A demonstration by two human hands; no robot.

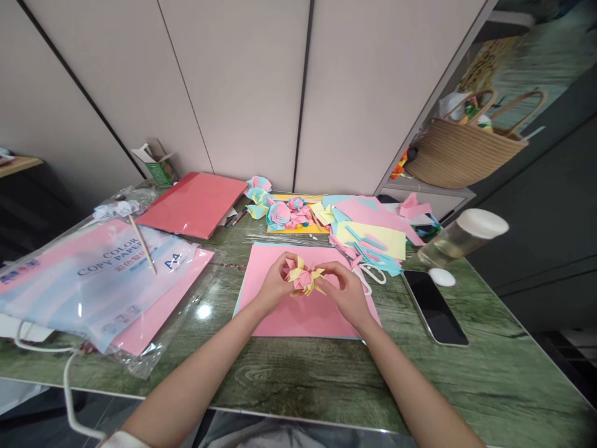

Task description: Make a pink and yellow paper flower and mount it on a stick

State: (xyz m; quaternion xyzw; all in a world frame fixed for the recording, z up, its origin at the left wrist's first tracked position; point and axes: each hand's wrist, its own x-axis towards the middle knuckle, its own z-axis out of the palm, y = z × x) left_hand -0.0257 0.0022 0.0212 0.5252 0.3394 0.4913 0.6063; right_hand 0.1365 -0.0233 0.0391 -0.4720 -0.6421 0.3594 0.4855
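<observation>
Two hands: left hand (275,281) and right hand (349,291), both over the stack of flat pink paper sheets (289,322).
Left grip: fingers curled in, nearly closed, holding left side of the pink-and-yellow folded-paper flower (304,279).
Right grip: thumb and forefinger pinched on the flower's yellow right-hand petals; other fingers partly hidden.
Flower: between both hands, above the stack; can't tell if it touches the sheets.
Tabletop: glossy green, dark-streaked (265,379), under the stack.
Cable: thick white cord (69,387), far left of stack, hanging past table edge.
Phone: black-screened slab (436,309), right of stack, small white round disc (442,277) beside it.
Packet: clear plastic pack of coloured A4 copy paper (112,280), left of stack, thin pale stick (142,244) on top.
Scissors: white-handled (374,274), at stack's right edge.
Jar: clear cylinder, white lid (450,244), right of stack, beyond phone.
Wires: thin straight dark lengths (280,240), just beyond stack.
Scraps: pink, blue, pale-yellow paper pieces (385,240), beyond stack, to its right.
Finished-looking blooms: pink-and-blue paper flowers (280,213), behind wires.
Red sheet: flat, glossy, rectangular (193,205), beyond stack, leftward.
Bag: tan woven straw tote (466,152), shelved, far right beyond stack.
</observation>
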